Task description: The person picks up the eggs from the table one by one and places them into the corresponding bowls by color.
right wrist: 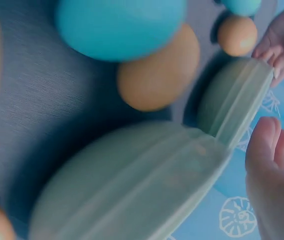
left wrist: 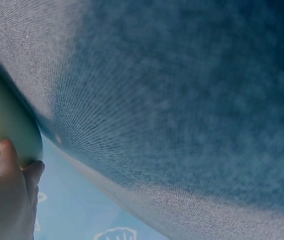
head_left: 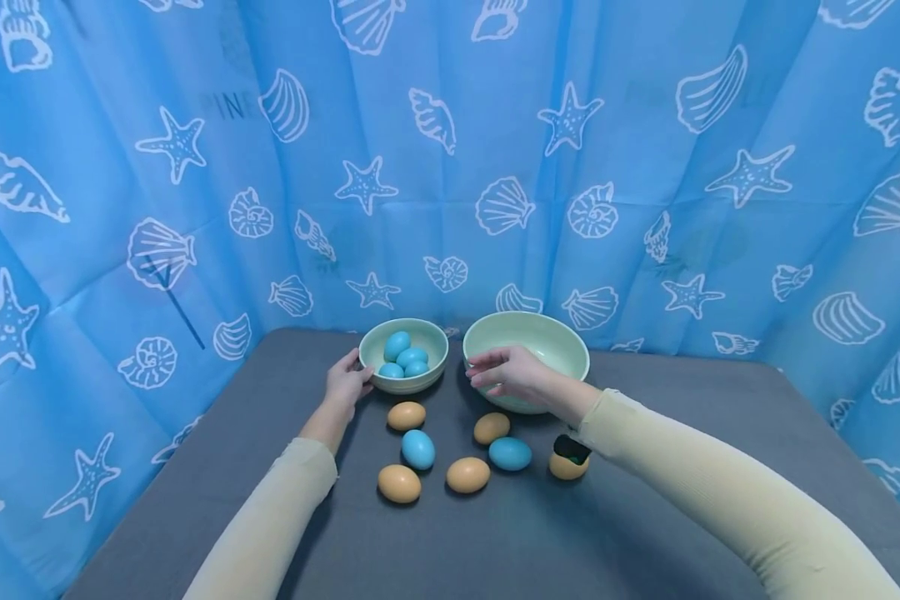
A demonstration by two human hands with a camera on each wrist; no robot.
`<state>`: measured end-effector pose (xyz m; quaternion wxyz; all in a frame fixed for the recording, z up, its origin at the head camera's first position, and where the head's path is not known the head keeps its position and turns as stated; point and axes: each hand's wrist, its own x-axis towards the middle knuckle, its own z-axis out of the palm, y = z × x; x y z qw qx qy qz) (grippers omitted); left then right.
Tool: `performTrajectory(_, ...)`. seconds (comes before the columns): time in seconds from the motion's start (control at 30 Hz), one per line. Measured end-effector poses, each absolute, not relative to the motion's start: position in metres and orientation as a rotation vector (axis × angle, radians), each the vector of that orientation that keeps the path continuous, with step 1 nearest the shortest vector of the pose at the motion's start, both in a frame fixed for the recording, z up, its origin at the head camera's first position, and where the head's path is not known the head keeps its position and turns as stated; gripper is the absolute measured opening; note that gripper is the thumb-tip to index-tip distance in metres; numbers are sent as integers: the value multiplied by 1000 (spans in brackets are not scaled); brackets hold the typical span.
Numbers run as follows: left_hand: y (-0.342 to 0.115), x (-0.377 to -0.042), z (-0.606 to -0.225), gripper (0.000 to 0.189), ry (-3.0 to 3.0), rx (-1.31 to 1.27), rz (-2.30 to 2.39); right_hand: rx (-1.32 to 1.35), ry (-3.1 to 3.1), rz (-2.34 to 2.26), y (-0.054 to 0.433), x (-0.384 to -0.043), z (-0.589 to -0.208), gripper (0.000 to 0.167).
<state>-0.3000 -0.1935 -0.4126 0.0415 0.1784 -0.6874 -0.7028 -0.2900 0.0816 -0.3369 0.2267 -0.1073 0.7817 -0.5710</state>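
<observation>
On the left, a small pale green bowl holds several blue eggs. My left hand grips this bowl by its left side, with thumb and fingers against the wall and rim. To its right stands a larger pale green bowl. Over the larger bowl's near left part hovers my right hand, fingers loosely bent and nothing between them. The right wrist view shows the thumb and fingers of the right hand apart, beside the large bowl's rim. Part of that bowl's inside is hidden by the hand.
In front of the bowls, brown eggs and blue eggs lie scattered on the grey cloth-covered table. Under the right forearm sits a brown egg, partly covered by a black object. A blue shell-print curtain hangs behind.
</observation>
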Motion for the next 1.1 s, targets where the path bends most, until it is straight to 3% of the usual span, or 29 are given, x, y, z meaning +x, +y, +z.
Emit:
performTrajectory(0.43, -193, -299, -412, 59, -2114, 553, -2155, -559, 2090, -1426, 125, -273, -356, 39)
performTrajectory(1.1, -193, -298, -411, 59, -2107, 550, -2158, -757, 2146, -1335, 149, -263, -371, 41)
